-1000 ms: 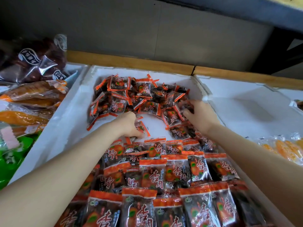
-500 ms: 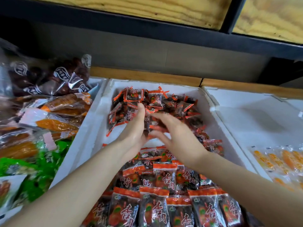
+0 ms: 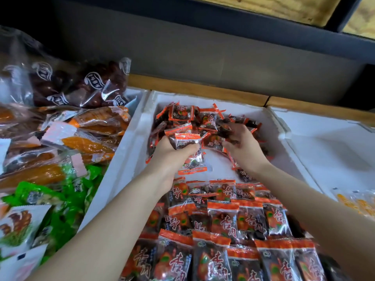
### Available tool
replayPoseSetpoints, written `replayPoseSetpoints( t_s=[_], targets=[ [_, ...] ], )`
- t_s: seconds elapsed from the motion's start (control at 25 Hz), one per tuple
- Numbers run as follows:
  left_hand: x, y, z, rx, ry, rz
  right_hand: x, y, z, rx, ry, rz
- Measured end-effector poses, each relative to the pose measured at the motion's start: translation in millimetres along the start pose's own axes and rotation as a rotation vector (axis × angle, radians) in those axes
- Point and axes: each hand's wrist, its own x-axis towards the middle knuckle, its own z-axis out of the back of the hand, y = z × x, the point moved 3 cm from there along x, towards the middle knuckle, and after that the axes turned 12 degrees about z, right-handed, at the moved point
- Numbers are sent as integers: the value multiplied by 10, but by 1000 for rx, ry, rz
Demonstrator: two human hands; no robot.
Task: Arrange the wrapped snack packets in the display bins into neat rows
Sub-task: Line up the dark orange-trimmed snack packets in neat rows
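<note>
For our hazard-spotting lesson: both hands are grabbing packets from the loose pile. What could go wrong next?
The left hand grips a splayed handful of packets; one hanging low may slip onto the neat rows and disturb them. The right hand clutches part of the loose pile; lifting might scatter neighbours.

Left hand [image 3: 172,154] and right hand [image 3: 244,148] grip packets [image 3: 187,140].

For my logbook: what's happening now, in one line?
left hand grips snack packets | right hand grips more from loose pile | white foam bin

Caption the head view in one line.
Left hand grips snack packets over the white bin; right hand grasps the loose pile.
</note>
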Motion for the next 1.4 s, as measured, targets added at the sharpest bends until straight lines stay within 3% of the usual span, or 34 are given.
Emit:
replayPoseSetpoints(
  t_s=[0.16,0.48,0.64,0.84,0.92,1.08,1.24,1.4],
  targets=[
    [54,-36,94,34,-70,-51,300,-393,-259,-325,321,-106],
    [101,-7,141,145,-107,-99,256,-350,-391,-637,461,-93],
    [135,22,155,124,-105,-89,139,-142,-208,-453,371,-74],
    [148,-10,211,255,-232,-193,67,237,111,-102,184,-20],
    [146,-19,228,270,-260,-199,2,421,194,49,210,-18],
    [285,81,212,213,-211,-140,-81,641,145,-23,407,88],
    [245,156,85,68,-22,87,19,651,86,-99,381,101],
    [255,184,19,-77,133,265,89,686,54,-168,470,138]
  ],
)
